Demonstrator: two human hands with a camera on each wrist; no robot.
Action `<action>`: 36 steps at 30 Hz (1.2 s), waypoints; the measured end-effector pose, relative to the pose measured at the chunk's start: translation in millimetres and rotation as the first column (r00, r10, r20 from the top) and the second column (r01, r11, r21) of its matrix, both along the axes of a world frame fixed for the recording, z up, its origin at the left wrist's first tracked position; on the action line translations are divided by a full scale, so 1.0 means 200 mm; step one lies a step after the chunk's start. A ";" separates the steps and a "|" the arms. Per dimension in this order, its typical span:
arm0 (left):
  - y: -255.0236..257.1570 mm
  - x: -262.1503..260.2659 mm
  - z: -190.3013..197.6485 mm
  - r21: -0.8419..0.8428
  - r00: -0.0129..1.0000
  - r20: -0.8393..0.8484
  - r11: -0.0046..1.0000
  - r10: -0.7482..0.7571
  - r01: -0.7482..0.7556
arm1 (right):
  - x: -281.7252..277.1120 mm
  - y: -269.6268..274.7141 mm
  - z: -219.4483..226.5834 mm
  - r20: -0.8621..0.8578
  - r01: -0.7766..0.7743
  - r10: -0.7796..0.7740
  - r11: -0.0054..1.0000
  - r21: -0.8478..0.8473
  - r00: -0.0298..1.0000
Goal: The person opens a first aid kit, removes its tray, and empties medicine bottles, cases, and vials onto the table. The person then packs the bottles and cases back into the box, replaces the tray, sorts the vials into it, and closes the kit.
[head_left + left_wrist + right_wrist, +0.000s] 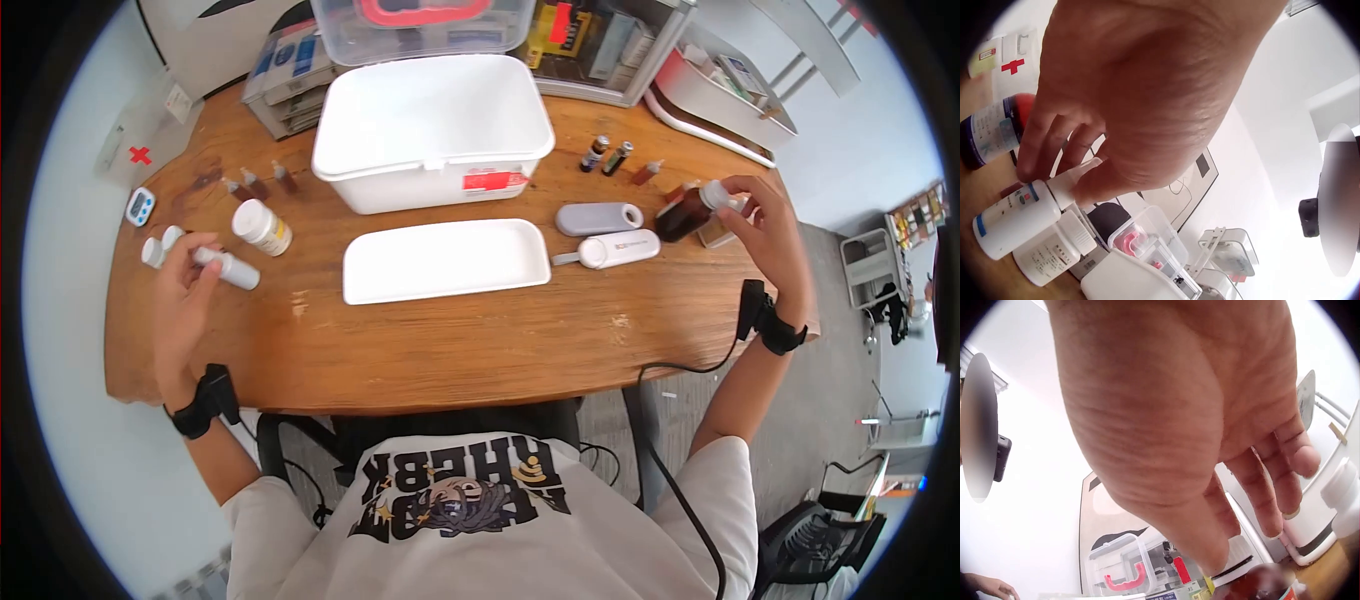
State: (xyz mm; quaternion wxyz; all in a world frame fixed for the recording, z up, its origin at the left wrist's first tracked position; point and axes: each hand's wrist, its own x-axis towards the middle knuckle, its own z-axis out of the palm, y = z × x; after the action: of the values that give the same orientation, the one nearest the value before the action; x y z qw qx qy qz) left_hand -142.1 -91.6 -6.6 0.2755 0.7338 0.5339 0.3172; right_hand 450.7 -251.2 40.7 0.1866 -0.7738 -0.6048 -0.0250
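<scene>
At the left of the table, my left hand [185, 285] pinches the top of a white bottle [238, 272], which leans to the right. The left wrist view shows the bottle's blue stripe [981, 226] and the thumb and fingers around its narrow top. A white pill bottle [262, 228] with a ribbed cap stands beside it. On the right side, my right hand [772, 230] grips the white cap [714, 195] of a brown bottle [684, 216], which is tilted. In the right wrist view, thumb and fingertips close around that cap [1235, 555].
A white box [430, 185] stands at the back centre, with a white tray [445, 262] before it. Right of the tray lie a grey device [598, 218] and a white device [620, 249]. Small vials [284, 178] and dark bottles [594, 153] stand behind. A timer [141, 206] lies far left.
</scene>
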 end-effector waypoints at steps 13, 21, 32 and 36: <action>-0.05 0.43 0.41 0.384 0.945 0.324 0.919 -0.045 -0.088 | -0.21 0.07 0.07 0.073 0.047 -0.041 0.995 -0.087 0.997; 0.45 1.00 0.51 0.062 0.806 -0.416 0.871 -0.421 0.487 | -0.14 0.08 -0.02 -0.099 -0.012 0.014 1.000 0.026 0.995; 0.59 1.01 0.39 -0.082 0.426 -0.823 0.820 -0.377 0.567 | -0.06 0.13 -0.01 -0.057 -0.003 0.019 0.962 0.272 0.998; 0.39 0.84 0.54 0.090 0.814 -0.462 0.895 -0.351 0.437 | -0.18 0.25 0.17 -0.144 -0.176 0.306 0.806 0.565 0.941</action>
State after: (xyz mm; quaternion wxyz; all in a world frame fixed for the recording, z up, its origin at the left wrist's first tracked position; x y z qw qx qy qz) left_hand 26.2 -14.3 101.6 0.1375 0.9035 0.3841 0.1314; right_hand 415.0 -201.9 75.1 0.4683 -0.6027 -0.6408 -0.0828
